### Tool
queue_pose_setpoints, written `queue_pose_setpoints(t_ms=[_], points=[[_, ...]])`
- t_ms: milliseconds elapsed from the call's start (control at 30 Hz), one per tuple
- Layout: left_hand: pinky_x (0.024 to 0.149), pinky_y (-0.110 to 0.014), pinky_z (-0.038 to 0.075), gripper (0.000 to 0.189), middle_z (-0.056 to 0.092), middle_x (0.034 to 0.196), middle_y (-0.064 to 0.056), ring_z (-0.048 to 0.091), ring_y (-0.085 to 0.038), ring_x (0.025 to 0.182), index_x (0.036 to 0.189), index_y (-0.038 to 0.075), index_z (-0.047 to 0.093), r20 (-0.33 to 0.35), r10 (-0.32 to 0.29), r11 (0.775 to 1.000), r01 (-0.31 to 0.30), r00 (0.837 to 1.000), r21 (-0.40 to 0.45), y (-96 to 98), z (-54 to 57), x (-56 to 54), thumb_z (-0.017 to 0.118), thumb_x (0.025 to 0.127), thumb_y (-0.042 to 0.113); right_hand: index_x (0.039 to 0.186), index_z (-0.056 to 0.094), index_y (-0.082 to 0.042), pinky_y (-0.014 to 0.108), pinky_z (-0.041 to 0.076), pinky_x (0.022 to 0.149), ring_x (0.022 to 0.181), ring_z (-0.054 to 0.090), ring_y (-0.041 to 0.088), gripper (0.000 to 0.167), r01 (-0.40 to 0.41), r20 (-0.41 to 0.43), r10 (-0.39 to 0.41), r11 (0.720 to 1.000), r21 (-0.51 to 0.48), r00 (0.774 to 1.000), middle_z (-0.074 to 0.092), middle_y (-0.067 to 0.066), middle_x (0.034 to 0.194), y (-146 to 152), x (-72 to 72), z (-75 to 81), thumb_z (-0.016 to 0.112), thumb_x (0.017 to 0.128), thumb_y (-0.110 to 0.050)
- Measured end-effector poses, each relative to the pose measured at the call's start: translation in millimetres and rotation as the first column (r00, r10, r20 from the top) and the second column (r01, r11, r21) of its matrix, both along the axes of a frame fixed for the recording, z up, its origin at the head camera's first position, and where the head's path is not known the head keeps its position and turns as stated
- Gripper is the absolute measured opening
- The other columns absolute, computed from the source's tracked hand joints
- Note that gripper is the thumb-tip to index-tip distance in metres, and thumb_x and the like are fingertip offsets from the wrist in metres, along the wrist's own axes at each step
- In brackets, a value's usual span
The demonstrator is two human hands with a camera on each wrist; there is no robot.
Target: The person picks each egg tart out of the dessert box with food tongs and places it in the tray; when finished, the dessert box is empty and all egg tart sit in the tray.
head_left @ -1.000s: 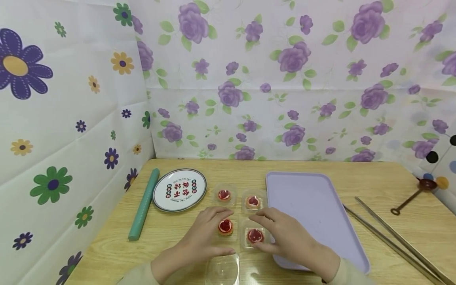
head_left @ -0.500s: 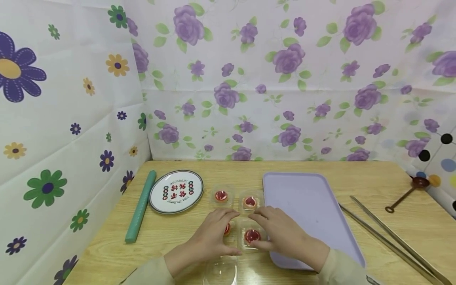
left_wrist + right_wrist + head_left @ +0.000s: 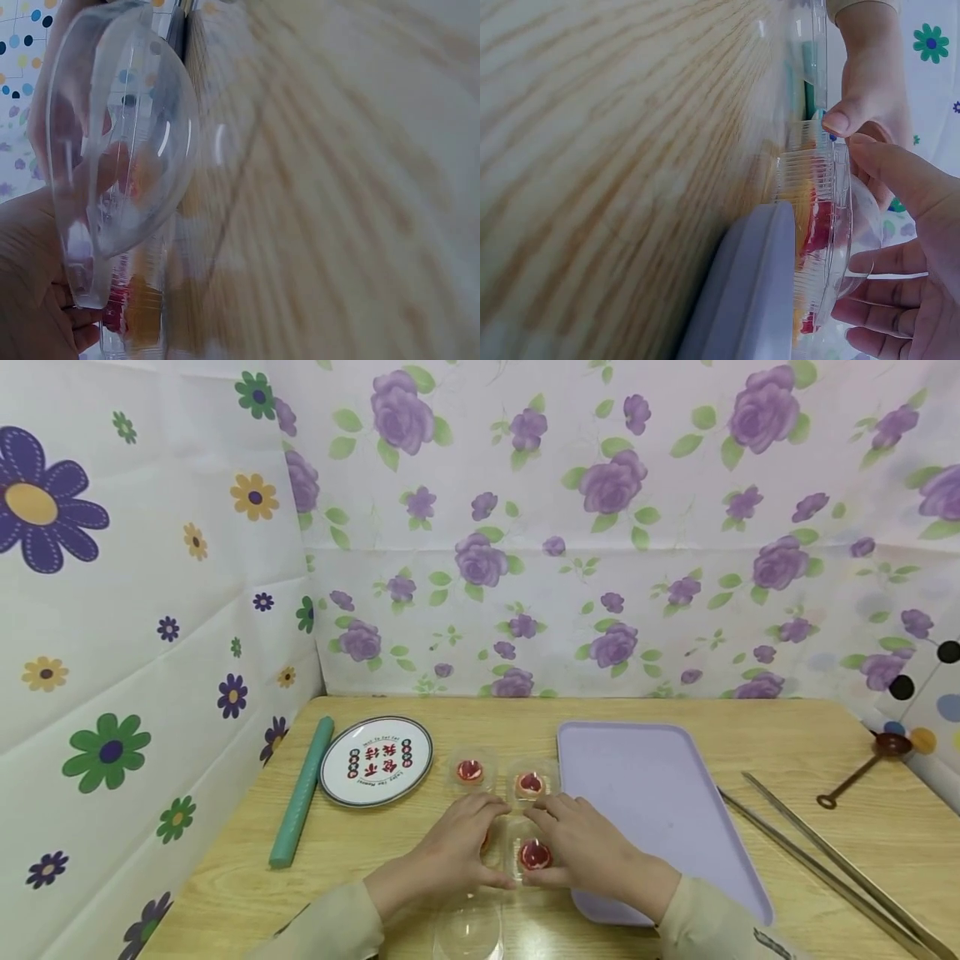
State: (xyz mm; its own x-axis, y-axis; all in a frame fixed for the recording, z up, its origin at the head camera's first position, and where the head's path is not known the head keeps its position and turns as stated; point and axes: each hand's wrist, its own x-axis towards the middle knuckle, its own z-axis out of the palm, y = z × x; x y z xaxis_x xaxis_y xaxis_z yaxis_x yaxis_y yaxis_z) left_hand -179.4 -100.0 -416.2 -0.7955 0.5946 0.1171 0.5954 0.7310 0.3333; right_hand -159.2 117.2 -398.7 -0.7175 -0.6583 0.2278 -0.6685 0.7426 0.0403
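Several clear plastic boxes with small red-topped tarts stand mid-table, two at the back and two in front. My right hand [image 3: 592, 847] spans the front right tart box [image 3: 534, 855], thumb at its near edge and fingers at its far edge. From the left, my left hand [image 3: 453, 847] arches over the front left tart [image 3: 486, 840], mostly hiding it, with thumb and fingertips at the left edge of the front right box. In the right wrist view both thumbs meet at the corner of the lid [image 3: 841, 217]. A clear empty lid [image 3: 150, 142] stands nearest the left wrist camera.
A lilac tray [image 3: 637, 777] lies right beside the boxes. Farther right are long metal tongs [image 3: 832, 860] and a brown ladle [image 3: 892, 744]. At the left are a white plate [image 3: 378, 793] and a green roll [image 3: 302, 797]. Patterned cloth [image 3: 480, 527] bounds the table.
My left hand has moved right, covering the front left tart and reaching the front right box. The right hand has closed in slightly on that box's edges.
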Motion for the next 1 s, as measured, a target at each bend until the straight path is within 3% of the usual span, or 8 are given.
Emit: queue_pose_setpoints(t_ms=[367, 600, 1000], points=[[0.119, -0.044, 0.025, 0.091, 0.047, 0.142, -0.004, 0.037, -0.025, 0.137, 0.133, 0.010, 0.052, 0.033, -0.004, 1.000, 0.005, 0.999, -0.023, 4.2, -2.7, -4.9, 0.081, 0.061, 0.058, 0.129, 0.058, -0.006, 0.041, 0.050, 0.093, 0.114, 0.054, 0.023, 0.082, 0.023, 0.080, -0.023, 1.000, 0.009, 0.997, 0.060, 0.007, 0.125, -2.8, -3.0, 0.4, 0.065, 0.075, -0.067], [0.120, -0.043, 0.024, 0.088, 0.048, 0.140, -0.001, 0.036, -0.023, 0.137, 0.131, 0.011, 0.054, 0.016, -0.022, 1.000, 0.022, 1.000, -0.021, 5.0, -6.0, -4.6, 0.080, 0.062, 0.058, 0.129, 0.059, -0.008, 0.038, 0.050, 0.089, 0.110, 0.054, 0.020, 0.073, 0.012, 0.063, -0.012, 1.000, -0.002, 0.998, 0.062, 0.004, 0.122, -4.8, -2.6, -3.2, 0.067, 0.077, -0.059], [0.119, -0.044, 0.025, 0.081, 0.050, 0.138, -0.003, 0.039, -0.022, 0.135, 0.127, 0.011, 0.056, -0.008, -0.043, 0.999, 0.043, 0.999, -0.015, 3.8, -6.9, -6.0, 0.080, 0.065, 0.057, 0.133, 0.055, -0.009, 0.037, 0.050, 0.085, 0.104, 0.053, 0.018, 0.076, 0.004, 0.073, -0.001, 0.999, -0.035, 0.997, 0.060, 0.002, 0.112, -2.5, -1.1, 2.8, 0.072, 0.075, -0.056]])
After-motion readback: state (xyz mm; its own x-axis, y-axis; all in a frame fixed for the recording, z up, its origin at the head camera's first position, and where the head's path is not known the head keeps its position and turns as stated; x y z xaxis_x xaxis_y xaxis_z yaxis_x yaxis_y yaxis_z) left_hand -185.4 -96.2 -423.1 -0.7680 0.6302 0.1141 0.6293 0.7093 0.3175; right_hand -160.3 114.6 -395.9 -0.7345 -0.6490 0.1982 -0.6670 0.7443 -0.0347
